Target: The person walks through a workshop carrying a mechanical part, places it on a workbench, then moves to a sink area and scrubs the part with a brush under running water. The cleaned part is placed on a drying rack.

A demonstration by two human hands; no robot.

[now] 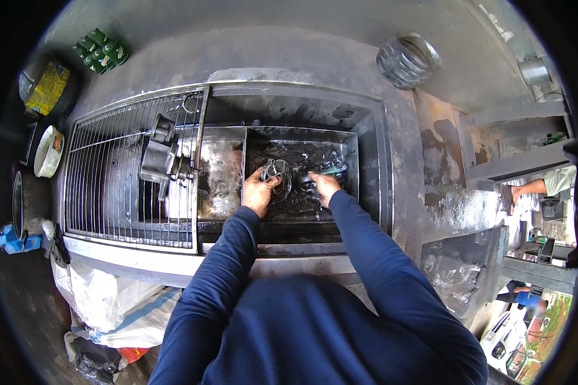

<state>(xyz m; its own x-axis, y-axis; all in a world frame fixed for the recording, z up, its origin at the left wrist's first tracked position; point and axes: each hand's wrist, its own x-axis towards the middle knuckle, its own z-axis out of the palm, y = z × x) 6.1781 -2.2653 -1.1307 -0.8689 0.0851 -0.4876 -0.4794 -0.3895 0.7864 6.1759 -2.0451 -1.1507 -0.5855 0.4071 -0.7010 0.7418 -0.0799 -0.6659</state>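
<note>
Over the dark, wet compartment of a metal washing tank (300, 133), my left hand (258, 195) grips a round, ring-shaped metal part (284, 187) by its left side. Thumb and fingers close on the ring's edge. A little to the right, my right hand (327, 186) is closed around a slim teal-green object (332, 171); its kind is hard to make out, and its tip points away from the ring. Dark liquid with shiny streaks covers the compartment's bottom beneath both hands.
A wire rack (103, 192) covers the tank's left part, with a grey metal housing (160, 160) on it. Green bottles (101, 51) and a white bucket (49, 151) stand at left. Coiled metal (409, 61) lies far right. White sacks (119, 311) lie near left. Other people appear right.
</note>
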